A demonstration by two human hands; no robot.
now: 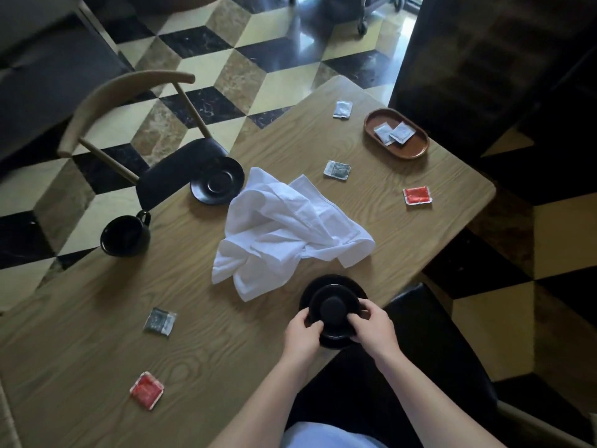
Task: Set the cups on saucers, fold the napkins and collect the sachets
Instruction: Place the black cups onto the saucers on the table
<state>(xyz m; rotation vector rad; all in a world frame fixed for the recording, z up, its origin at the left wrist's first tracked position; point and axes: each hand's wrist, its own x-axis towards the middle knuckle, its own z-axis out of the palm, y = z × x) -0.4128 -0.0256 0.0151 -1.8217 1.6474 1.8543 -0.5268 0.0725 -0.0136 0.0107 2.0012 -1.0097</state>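
Note:
Both my hands grip a black cup (334,310) that stands on a black saucer (326,281) near the table's front edge; my left hand (303,333) holds its left side, my right hand (371,324) its right. A second black cup (126,236) sits bare on the table at the left. An empty black saucer (217,181) lies at the far left edge. Crumpled white napkins (287,231) lie in the middle. Red sachets (417,195) (146,390) and grey sachets (337,170) (160,321) (342,109) are scattered about.
A brown oval tray (410,150) at the far right holds two white sachets (394,134). A wooden chair (129,101) stands beyond the table's left side, a dark chair (436,350) at my right. The wooden table (80,350) ends close to the second cup.

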